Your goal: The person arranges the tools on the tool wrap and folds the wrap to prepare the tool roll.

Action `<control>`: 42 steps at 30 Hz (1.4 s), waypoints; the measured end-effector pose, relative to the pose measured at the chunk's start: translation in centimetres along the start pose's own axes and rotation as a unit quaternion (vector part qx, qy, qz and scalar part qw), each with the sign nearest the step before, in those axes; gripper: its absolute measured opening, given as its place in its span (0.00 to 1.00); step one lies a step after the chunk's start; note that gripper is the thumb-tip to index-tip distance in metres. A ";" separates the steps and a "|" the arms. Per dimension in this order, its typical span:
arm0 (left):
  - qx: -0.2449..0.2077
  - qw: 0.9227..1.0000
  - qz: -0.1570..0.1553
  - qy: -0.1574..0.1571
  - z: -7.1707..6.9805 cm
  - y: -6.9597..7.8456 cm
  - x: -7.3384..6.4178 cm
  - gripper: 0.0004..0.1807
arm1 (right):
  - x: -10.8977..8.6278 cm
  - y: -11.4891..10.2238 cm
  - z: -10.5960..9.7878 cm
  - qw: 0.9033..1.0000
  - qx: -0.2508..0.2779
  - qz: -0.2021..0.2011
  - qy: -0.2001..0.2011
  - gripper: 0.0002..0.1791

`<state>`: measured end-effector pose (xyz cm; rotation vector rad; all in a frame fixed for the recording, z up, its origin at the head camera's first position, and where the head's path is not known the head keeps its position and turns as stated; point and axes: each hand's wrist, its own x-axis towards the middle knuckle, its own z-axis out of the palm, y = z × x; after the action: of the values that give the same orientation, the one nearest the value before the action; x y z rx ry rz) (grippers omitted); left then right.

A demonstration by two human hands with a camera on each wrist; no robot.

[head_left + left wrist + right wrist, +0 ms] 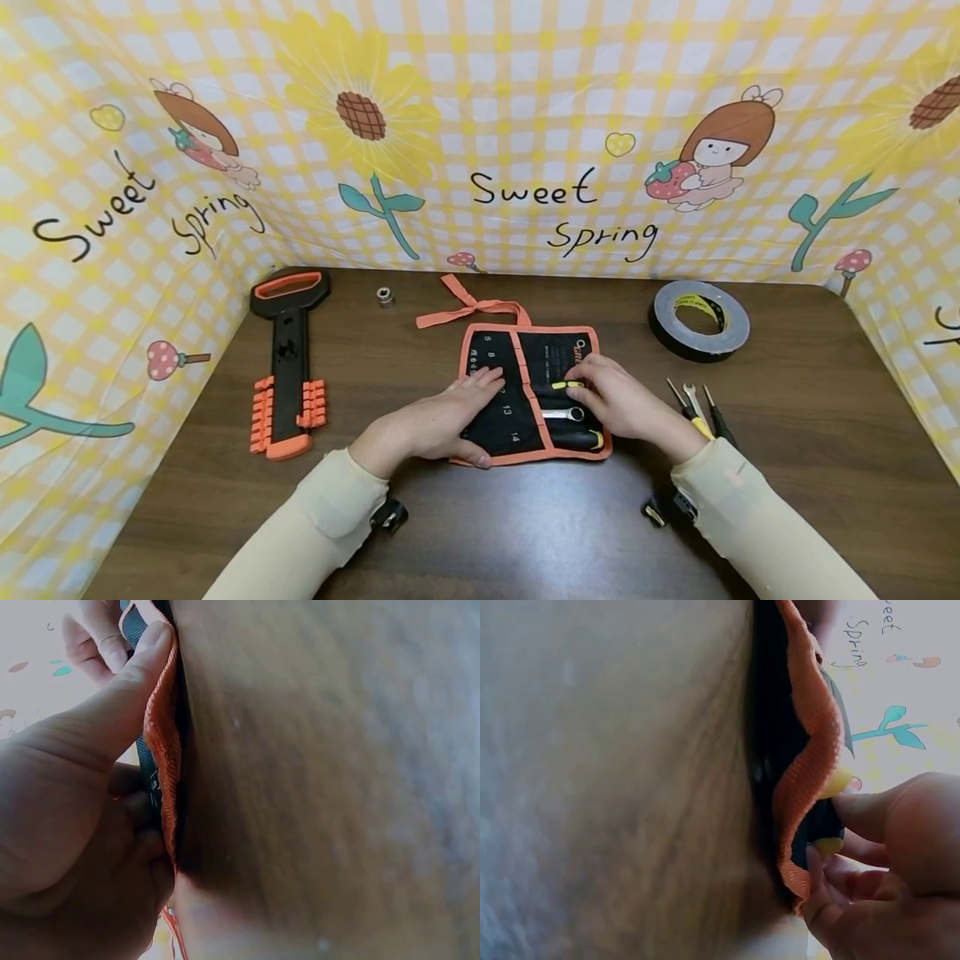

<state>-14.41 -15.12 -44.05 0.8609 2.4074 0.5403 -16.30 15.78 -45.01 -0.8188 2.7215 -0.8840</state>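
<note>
A black tool pouch (525,392) with orange edging lies spread on the table, size numbers printed along its left part. My left hand (453,412) rests on that part, fingers extended over the fabric and thumb at the near edge. At the pouch's right part, my right hand (618,400) pinches a yellow-and-black screwdriver handle (826,821) between thumb and fingers. The handle lies at the pocket area; its shaft is hidden. Just below it, a ring-ended wrench (562,414) sits in a pocket. Another yellow-and-black handle (596,438) shows in the nearest pocket.
To the left lies a black-and-orange tool holder (291,358), with a metal socket (385,297) beyond it. A roll of tape (699,321) is at the back right. Loose screwdrivers and a wrench (695,402) lie beside my right forearm. Patterned cloth walls surround the table.
</note>
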 end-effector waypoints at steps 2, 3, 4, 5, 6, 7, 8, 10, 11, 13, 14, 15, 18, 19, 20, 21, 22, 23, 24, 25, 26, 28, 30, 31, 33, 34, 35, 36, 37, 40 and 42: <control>0.002 1.000 -0.003 -0.002 0.0 0.0 0.0 0.60 | 0.0 -0.1 0.0 1.000 -0.004 -0.008 0.003 0.11; 0.002 1.000 -0.003 -0.001 0.0 0.1 0.0 0.60 | 0.0 -0.1 0.1 1.000 -0.004 -0.012 0.006 0.11; 0.001 1.000 -0.004 -0.001 -0.1 0.1 0.0 0.59 | 0.0 0.0 0.1 1.000 -0.004 -0.016 0.009 0.11; 0.000 1.000 -0.006 0.000 -0.1 0.1 -0.1 0.59 | 0.1 0.6 0.6 0.999 -0.007 -0.028 0.018 0.11; -0.001 1.000 -0.007 0.000 -0.1 0.1 -0.1 0.59 | 0.2 0.7 0.7 0.999 -0.007 -0.035 0.024 0.12; -0.002 1.000 -0.009 -0.001 -0.1 0.2 -0.1 0.59 | 0.2 0.9 0.8 0.999 -0.006 -0.042 0.029 0.12; -0.004 1.000 -0.008 0.000 -0.1 0.2 -0.1 0.59 | 0.2 1.0 1.0 0.998 -0.005 -0.048 0.033 0.13; -0.005 1.000 -0.007 0.000 -0.1 0.2 -0.2 0.59 | 0.4 2.2 1.7 0.997 -0.007 -0.065 0.042 0.15; -0.005 1.000 -0.006 -0.001 -0.1 0.2 -0.2 0.59 | 0.4 2.4 1.8 0.997 -0.006 -0.068 0.043 0.15; -0.005 1.000 -0.003 -0.001 -0.1 0.2 -0.2 0.59 | 0.2 1.9 1.4 0.997 0.006 -0.061 0.036 0.14; -0.005 1.000 -0.002 -0.001 -0.1 0.2 -0.2 0.59 | 0.2 1.9 1.4 0.998 0.012 -0.054 0.034 0.13; -0.004 1.000 -0.001 -0.002 -0.1 0.2 -0.2 0.59 | 0.2 1.8 1.3 0.998 0.019 -0.046 0.030 0.12; -0.003 1.000 -0.001 -0.001 -0.1 0.1 -0.2 0.59 | 0.1 0.4 0.5 0.999 0.041 -0.009 0.015 0.08; -0.003 1.000 -0.001 -0.001 -0.1 0.1 -0.2 0.59 | 0.1 0.2 0.4 0.999 0.043 0.000 0.013 0.08; -0.002 1.000 -0.001 0.000 -0.1 0.1 -0.2 0.59 | 0.2 0.1 0.3 0.999 0.042 0.005 0.011 0.08; -0.003 1.000 -0.001 0.000 -0.1 0.1 -0.2 0.59 | 0.2 0.0 0.3 0.999 0.040 0.006 0.010 0.08; -0.003 1.000 0.000 0.001 -0.1 0.0 -0.3 0.59 | 0.3 0.0 0.3 0.999 0.037 0.007 0.010 0.07; -0.004 1.000 0.001 0.001 -0.1 0.0 -0.3 0.59 | 0.3 -0.1 0.3 0.999 0.033 0.006 0.010 0.07; -0.005 1.000 0.002 0.001 -0.1 0.0 -0.3 0.59 | 0.3 0.0 0.3 1.000 0.029 0.003 0.011 0.07; -0.006 1.000 0.003 0.001 -0.1 0.0 -0.3 0.59 | 0.4 0.0 0.3 1.000 0.027 0.002 0.012 0.08; -0.007 1.000 0.004 0.001 -0.1 0.0 -0.3 0.59 | 0.4 0.0 0.3 1.000 0.025 -0.001 0.012 0.08; -0.008 1.000 0.004 0.000 -0.1 0.1 -0.2 0.59 | 0.3 0.0 0.2 1.000 0.022 -0.002 0.011 0.09; -0.009 1.000 0.005 0.001 -0.1 0.1 -0.2 0.59 | 0.2 0.0 0.1 1.000 0.019 0.000 0.011 0.09; -0.010 1.000 0.006 0.001 -0.1 0.1 -0.1 0.59 | 0.2 0.0 0.0 1.000 0.017 0.003 0.011 0.09; -0.011 1.000 0.006 0.002 0.0 0.1 -0.1 0.59 | 0.1 0.1 -0.1 1.000 0.014 0.009 0.010 0.10; -0.011 1.000 0.007 0.002 0.0 0.1 0.0 0.59 | 0.1 0.2 -0.2 1.000 0.013 0.013 0.010 0.10; -0.011 1.000 0.007 0.002 0.0 0.1 0.0 0.59 | 0.1 0.3 -0.3 1.000 0.014 0.015 0.010 0.10; -0.011 1.000 0.006 0.002 0.0 0.1 0.0 0.59 | 0.1 0.3 -0.3 1.000 0.015 0.016 0.011 0.10; -0.012 1.000 0.005 0.001 0.0 0.2 0.0 0.59 | 0.0 0.3 -0.4 1.000 0.017 0.018 0.011 0.10; -0.010 1.000 0.001 0.000 0.0 0.2 0.1 0.60 | -0.1 0.4 -0.4 1.000 0.020 0.019 0.014 0.10; -0.009 1.000 -0.002 -0.002 0.0 0.2 0.1 0.60 | -0.2 0.4 -0.3 0.999 0.019 0.023 0.016 0.10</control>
<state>-14.33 -14.94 -44.00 0.8492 2.3963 0.5558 -16.36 16.31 -44.97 -0.7390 2.7301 -0.9427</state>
